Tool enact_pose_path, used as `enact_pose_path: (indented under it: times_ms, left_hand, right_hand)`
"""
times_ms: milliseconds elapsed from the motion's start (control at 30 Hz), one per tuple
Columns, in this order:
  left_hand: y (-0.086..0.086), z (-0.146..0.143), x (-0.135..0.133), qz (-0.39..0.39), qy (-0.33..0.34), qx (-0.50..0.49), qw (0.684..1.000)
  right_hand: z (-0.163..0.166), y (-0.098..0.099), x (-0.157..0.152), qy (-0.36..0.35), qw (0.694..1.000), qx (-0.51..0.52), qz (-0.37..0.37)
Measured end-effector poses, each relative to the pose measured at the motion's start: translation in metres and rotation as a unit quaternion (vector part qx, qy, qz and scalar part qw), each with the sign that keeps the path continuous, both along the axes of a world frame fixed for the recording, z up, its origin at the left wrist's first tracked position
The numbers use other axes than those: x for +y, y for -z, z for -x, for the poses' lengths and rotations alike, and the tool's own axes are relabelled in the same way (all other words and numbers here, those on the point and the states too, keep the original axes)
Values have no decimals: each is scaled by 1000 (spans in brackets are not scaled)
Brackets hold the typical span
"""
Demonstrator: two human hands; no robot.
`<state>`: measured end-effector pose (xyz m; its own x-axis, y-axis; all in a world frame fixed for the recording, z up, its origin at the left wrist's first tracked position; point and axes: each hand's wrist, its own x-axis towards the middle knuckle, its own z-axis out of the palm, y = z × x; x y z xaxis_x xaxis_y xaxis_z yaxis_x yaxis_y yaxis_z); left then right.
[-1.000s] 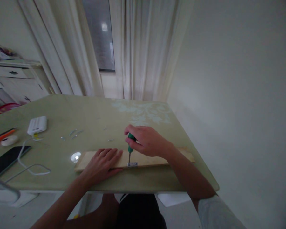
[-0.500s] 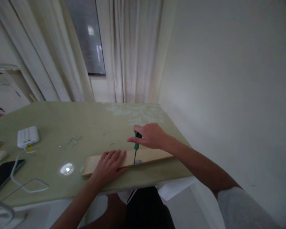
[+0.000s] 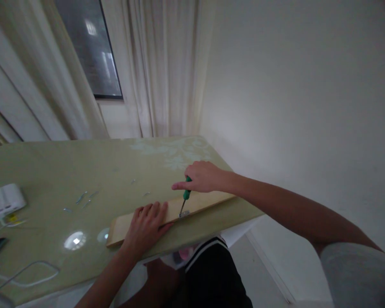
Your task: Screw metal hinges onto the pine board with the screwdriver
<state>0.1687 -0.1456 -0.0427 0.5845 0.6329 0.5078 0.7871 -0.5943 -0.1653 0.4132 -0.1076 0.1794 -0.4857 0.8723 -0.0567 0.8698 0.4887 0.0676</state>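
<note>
Driving a screw into small metal plate on wooden board at table near edge. Right hand closed around green screwdriver; left hand flat, fingers spread, pinning board. Next: likely steady downward pressure, tip kept seated.

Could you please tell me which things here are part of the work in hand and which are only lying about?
In use: right hand, screwdriver, metal bracket, wooden board, left hand.
Lying about: power bank, white cable, loose screws.

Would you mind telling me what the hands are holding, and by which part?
The right hand grips a screwdriver by its green handle. The left hand holds nothing; it lies flat on the wooden board.
</note>
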Motion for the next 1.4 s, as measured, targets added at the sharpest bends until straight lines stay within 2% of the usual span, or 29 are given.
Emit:
enact_pose_path:
  times_ms: [67, 133, 200, 233, 267, 300, 400, 433, 467, 567, 633, 767, 867, 1033, 1133, 1233, 1400]
  left_hand:
    - [2, 0, 1, 2, -4, 5, 1000]
    - [4, 1, 1, 7, -7, 13, 1000]
    - [4, 1, 2, 13, -8, 18, 1000]
    - [4, 1, 2, 18, -9, 17, 1000]
    - [3, 2, 2, 22, -11, 14, 1000]
    - [2, 2, 2, 28, -12, 12, 999]
    - [0, 2, 2, 38, -15, 12, 999]
    - [0, 2, 2, 39, -15, 14, 999]
    - [1, 2, 2, 39, -15, 14, 999]
    - [5, 3, 4, 35, -12, 7, 999]
    - [9, 7, 6, 31, -8, 5, 999]
    - [15, 15, 8, 36, 4, 5, 999]
    - [9, 11, 7, 43, 2, -7, 999]
    - [-16, -28, 9, 77, 7, -52, 996]
    - [-24, -48, 9, 119, 9, -49, 992]
    - [-20, -55, 8, 128, 10, -45, 991]
    - [-9, -52, 4, 91, 21, -37, 995]
  right_hand:
    - [0, 0, 4, -11, 1000, -10, 6]
    - [-2, -3, 6, -120, 992, -11, 28]
    - [-3, -8, 5, -251, 966, -16, 52]
    - [-3, -10, 3, -290, 955, -20, 60]
    - [-2, -12, 1, -297, 953, -26, 62]
    - [-1, -13, -1, -272, 960, -33, 58]
    - [7, -14, -8, -117, 991, -50, 30]
    - [9, -13, -10, -95, 994, -52, 22]
    - [10, -12, -11, -105, 993, -52, 20]
    - [3, -10, -15, -239, 970, -39, 33]
    - [-9, -11, -17, -293, 955, -28, 29]
    - [-41, -15, -22, -271, 963, 0, -11]
    - [-56, -13, -27, -238, 971, 25, -7]
    - [-59, -2, -25, -225, 974, 33, 9]
    - [-57, 4, -19, -217, 975, 41, 25]
    - [-57, 7, -15, -215, 974, 55, 40]
    - [-58, 4, -17, -220, 973, 59, 40]
